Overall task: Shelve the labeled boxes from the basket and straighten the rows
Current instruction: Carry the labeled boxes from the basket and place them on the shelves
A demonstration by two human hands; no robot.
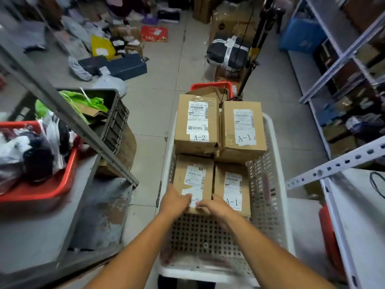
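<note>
— Where are your hands?

— Both are down in the white basket [270,155]. Your left hand [174,202] lies on the near left corner of the near-left box [192,178], fingers curled over its top and partly covering the handwritten label. Your right hand [214,207] grips the same box at its near right corner, fingers wrapped over the near edge. So both hands are grasping that one box.

— And the other boxes?

— Four cartons fill the far half of the basket, two rows of two. Just beside the one you hold, touching it on the right, sits a box marked A-1 [232,190]. At the far edge, standing higher, are a box marked A-2 [196,122] on the left and another A-1 box [242,130] on the right, side by side. The near half of the basket floor is bare perforated plastic.

— What is around you?

— A grey shelf [41,226] at your left carries a red tub [41,190] of bagged goods. A white shelf frame [337,163] stands at your right. A red bin [210,86] sits on the floor beyond the basket's far edge.
</note>
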